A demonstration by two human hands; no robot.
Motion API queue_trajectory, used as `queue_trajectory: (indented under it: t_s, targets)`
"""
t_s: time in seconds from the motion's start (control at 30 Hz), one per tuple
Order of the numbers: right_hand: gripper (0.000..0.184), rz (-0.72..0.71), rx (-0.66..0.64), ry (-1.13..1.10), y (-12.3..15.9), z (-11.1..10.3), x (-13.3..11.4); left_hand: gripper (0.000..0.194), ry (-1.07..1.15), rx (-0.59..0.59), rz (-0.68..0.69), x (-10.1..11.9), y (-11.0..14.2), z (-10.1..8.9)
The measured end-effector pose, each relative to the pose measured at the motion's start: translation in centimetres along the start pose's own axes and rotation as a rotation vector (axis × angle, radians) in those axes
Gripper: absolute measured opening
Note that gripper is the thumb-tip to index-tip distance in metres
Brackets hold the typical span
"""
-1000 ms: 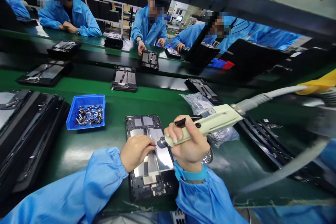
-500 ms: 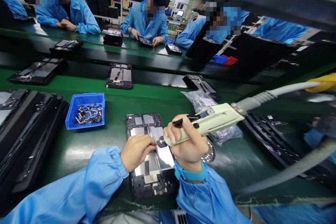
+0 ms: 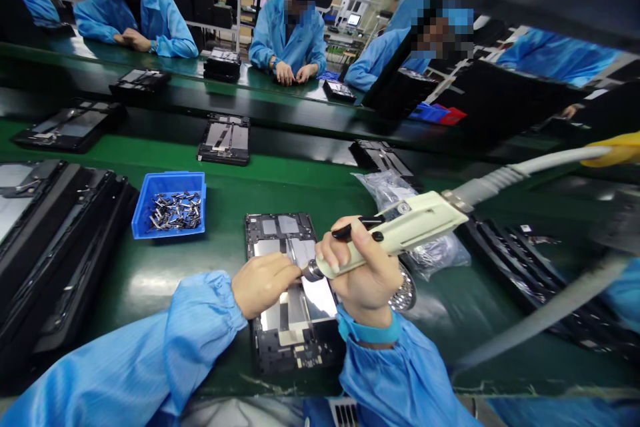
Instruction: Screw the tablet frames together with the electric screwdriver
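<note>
A long green counter [image 3: 310,180] crosses the view, with black tablet frames lying along it. A big stack of black frames [image 3: 60,240] is at the left side. Compared with the picture half a second before, everything on the counter sits slightly more up and to the right in the view.

Across the counter, a co-worker [image 3: 287,33] in a blue coat now has both hands close together at the counter edge, and the small frame that was between these hands before cannot be seen clearly.

The task's tablet frame [image 3: 280,233] still lies flat on the counter directly in front of the person, between the two hands. To its left, apart from it, is a blue tray [image 3: 167,177] full of small metal parts [image 3: 175,211]. A clear plastic bag [image 3: 385,190] lies to its upper right.

The right hand [image 3: 363,273] keeps its closed grip around a cream electric screwdriver [image 3: 415,220], and the bit end is just above the frame. The fingertips of the left hand [image 3: 265,285] are pressed together beside that bit, but what they pinch is too small to tell. A white cable [image 3: 500,177] leaves the screwdriver toward the upper right.
</note>
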State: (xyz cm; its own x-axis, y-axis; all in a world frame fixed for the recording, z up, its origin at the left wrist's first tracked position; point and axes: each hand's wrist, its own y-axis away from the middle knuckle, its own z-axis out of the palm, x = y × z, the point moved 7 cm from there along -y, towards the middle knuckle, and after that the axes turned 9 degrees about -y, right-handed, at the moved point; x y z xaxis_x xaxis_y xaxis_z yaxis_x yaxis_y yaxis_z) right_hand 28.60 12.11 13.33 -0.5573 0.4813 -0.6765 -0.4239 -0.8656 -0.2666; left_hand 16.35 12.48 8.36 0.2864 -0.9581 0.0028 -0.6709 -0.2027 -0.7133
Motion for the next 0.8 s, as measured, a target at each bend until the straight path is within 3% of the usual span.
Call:
queue_trajectory:
  t_s: [0.13, 0.27, 0.33, 0.43, 0.5, 0.6, 0.7, 0.8]
  targets:
    - [0.033, 0.019, -0.010, 0.007, -0.2, -0.1, 0.2, 0.029, -0.042, -0.024, 0.022, -0.1, 0.2, 0.2]
    - [0.032, 0.003, -0.021, 0.031, -0.4, 0.1, -0.1, 0.024, -0.037, -0.059, -0.041, -2.1, 0.7, -0.5]
    - [0.033, -0.003, -0.024, 0.043, -0.9, 0.6, 0.0, 0.021, -0.027, -0.043, -0.137, -4.2, 1.4, -1.0]
    - [0.034, -0.038, -0.005, 0.070, -2.3, 1.8, 1.0, 0.020, -0.036, 0.022, -0.432, -8.8, 3.0, -1.3]
    - [0.033, -0.083, -0.003, 0.085, -3.6, 2.9, 2.4, 0.025, 0.001, 0.030, -0.640, -11.6, 4.2, -0.5]
    - [0.035, -0.147, -0.059, 0.126, -5.7, 4.3, 5.1, 0.029, 0.104, -0.012, -0.835, -13.9, 5.1, 1.3]
    - [0.039, -0.163, -0.106, 0.157, -7.3, 4.8, 7.7, 0.028, 0.174, 0.012, -0.891, -14.4, 5.0, 1.8]
    - [0.039, -0.159, -0.099, 0.155, -8.0, 4.4, 8.8, 0.021, 0.181, 0.070, -0.837, -13.8, 4.6, 0.8]
